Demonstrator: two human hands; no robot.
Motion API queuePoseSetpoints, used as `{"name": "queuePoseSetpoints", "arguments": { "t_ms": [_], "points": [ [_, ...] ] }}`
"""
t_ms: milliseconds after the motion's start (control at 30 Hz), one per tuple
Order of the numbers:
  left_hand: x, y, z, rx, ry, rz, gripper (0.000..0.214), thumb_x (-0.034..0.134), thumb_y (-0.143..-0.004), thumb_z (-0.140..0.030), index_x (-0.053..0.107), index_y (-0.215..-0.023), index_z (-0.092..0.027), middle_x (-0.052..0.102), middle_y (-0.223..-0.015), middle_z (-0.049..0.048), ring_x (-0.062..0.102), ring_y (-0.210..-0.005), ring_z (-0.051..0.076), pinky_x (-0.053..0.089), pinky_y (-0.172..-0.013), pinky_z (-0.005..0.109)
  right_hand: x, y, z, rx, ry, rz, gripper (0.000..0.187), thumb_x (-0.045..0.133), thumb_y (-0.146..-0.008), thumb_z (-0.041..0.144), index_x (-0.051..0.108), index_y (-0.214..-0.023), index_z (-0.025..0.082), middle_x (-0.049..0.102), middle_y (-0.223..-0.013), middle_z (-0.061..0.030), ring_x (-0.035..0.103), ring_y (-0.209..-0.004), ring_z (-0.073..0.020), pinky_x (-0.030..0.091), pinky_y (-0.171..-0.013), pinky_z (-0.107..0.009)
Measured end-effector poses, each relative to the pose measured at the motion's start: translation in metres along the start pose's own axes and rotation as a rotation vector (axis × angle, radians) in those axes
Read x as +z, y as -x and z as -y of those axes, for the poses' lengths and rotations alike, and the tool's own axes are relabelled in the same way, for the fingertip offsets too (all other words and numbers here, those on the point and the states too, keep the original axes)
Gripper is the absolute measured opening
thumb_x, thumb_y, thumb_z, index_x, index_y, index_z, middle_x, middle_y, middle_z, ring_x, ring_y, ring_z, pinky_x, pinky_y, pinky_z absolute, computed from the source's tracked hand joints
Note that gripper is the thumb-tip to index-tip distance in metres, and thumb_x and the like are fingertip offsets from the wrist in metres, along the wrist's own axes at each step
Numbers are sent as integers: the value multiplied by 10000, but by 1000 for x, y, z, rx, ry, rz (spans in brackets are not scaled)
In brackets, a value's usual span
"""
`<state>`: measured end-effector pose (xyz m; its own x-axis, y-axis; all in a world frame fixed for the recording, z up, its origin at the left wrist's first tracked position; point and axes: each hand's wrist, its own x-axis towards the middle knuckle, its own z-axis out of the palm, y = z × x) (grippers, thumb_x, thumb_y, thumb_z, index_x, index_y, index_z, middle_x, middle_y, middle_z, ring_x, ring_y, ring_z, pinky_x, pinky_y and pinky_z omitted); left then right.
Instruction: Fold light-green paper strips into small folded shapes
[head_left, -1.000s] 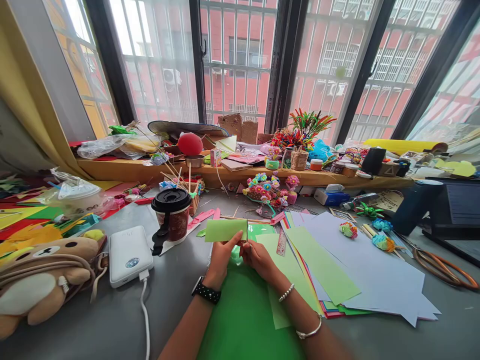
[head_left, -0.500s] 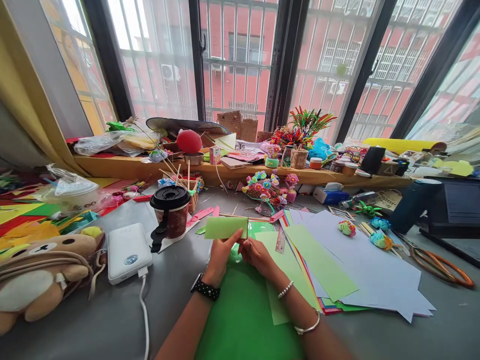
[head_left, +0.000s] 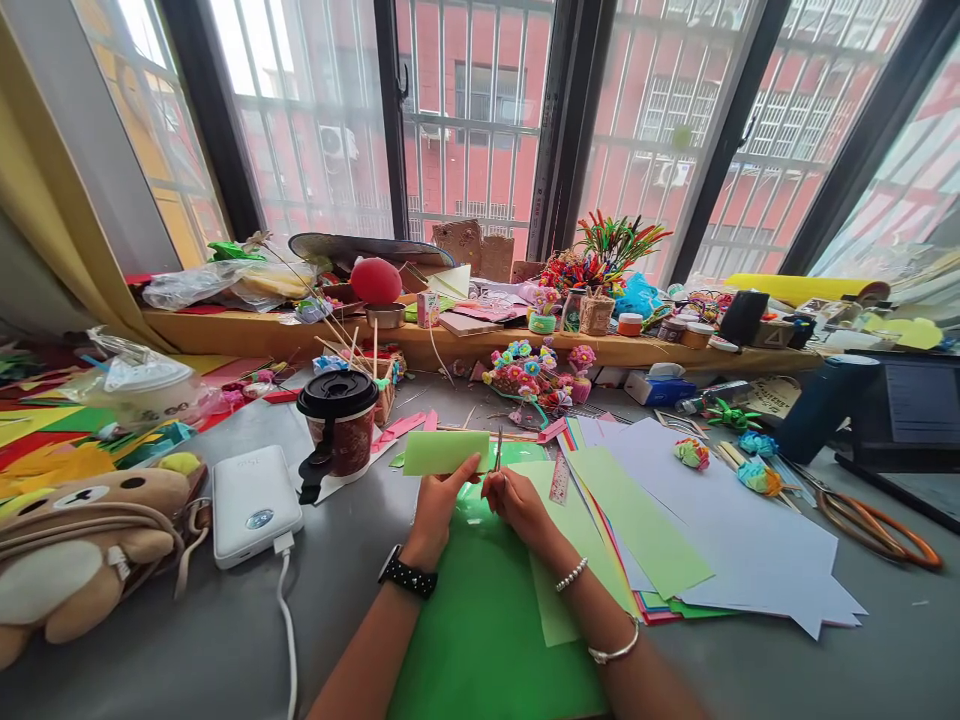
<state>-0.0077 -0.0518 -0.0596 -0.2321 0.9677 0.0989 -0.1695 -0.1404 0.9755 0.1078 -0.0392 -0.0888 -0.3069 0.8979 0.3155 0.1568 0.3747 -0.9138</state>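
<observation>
My left hand pinches a light green paper strip by its lower edge and holds it up above the table. My right hand is closed around a thin pointed tool that sticks upward right beside the strip's right end. Both hands hover over a bright green sheet lying on the grey table. A black watch sits on my left wrist and bead and metal bracelets on my right.
A lidded coffee cup and a white power bank with cable stand left of my hands, a plush bear further left. Stacked coloured and white paper lies right. Paper flowers, a laptop and orange scissors are nearby.
My right hand has pulled slightly away from the strip's right end, and the thin tool now shows standing upright. The strip shifted a little left.
</observation>
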Motion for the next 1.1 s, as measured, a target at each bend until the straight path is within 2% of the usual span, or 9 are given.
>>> {"name": "queuePoseSetpoints", "arguments": {
  "t_ms": [100,200,300,400,467,600,733,900,1100],
  "points": [
    [-1,-1,2,10,16,8,215,655,-548,-307,612,-648,-122,596,-569,10,542,-563,138,428,-602,247,-3,-3,-1,7,-58,-56,504,262,-743,590,481,-599,160,392,-446,37,330,-390,-66,266,-390,-192],
    [-3,-2,1,10,14,45,231,655,-548,-315,615,-681,-130,610,-596,12,545,-565,138,427,-590,246,-11,-6,3,46,-166,-165,432,380,-712,561,489,-617,153,367,-452,49,296,-381,-57,232,-373,-190],
    [-4,-2,-2,-10,-43,150,238,659,-535,-318,620,-675,-129,617,-595,20,550,-550,145,425,-575,252,-19,-6,9,91,-282,-286,347,506,-665,493,504,-677,146,326,-478,65,262,-389,-48,202,-370,-188],
    [-3,-1,-5,-38,-158,271,198,661,-528,-299,617,-624,-131,605,-542,22,536,-506,142,414,-532,243,-24,-5,14,122,-335,-302,322,558,-629,457,513,-671,141,313,-483,68,243,-399,-46,190,-377,-191],
    [-2,1,-6,-41,-212,299,186,656,-535,-294,617,-631,-140,606,-547,19,531,-504,141,405,-513,237,-25,-4,14,120,-313,-275,306,575,-615,440,516,-645,142,332,-489,63,253,-415,-49,197,-388,-193],
    [-4,0,-6,-22,-270,255,207,630,-562,-334,612,-572,-128,599,-544,30,529,-528,147,394,-518,235,-24,-3,13,110,-253,-248,297,573,-611,433,515,-622,142,355,-500,54,278,-448,-59,212,-409,-195],
    [-6,-3,-4,52,-161,215,215,617,-582,-333,622,-672,-138,608,-631,15,532,-601,140,396,-574,224,-23,-3,12,124,-241,-234,321,567,-601,458,509,-623,143,353,-502,52,278,-450,-62,214,-409,-198],
    [-9,-5,-4,65,-115,81,201,618,-588,-320,620,-694,-149,580,-618,-11,508,-602,117,385,-591,201,-21,-3,13,133,-250,-232,330,570,-595,467,502,-617,144,333,-488,57,255,-435,-57,202,-399,-198],
    [-10,-6,-2,62,-48,88,209,619,-585,-333,624,-692,-154,595,-648,-5,506,-613,122,385,-589,208,-28,-5,8,130,-199,-272,354,535,-633,489,547,-623,135,332,-452,61,277,-402,-54,209,-389,-194]
  ]
}}
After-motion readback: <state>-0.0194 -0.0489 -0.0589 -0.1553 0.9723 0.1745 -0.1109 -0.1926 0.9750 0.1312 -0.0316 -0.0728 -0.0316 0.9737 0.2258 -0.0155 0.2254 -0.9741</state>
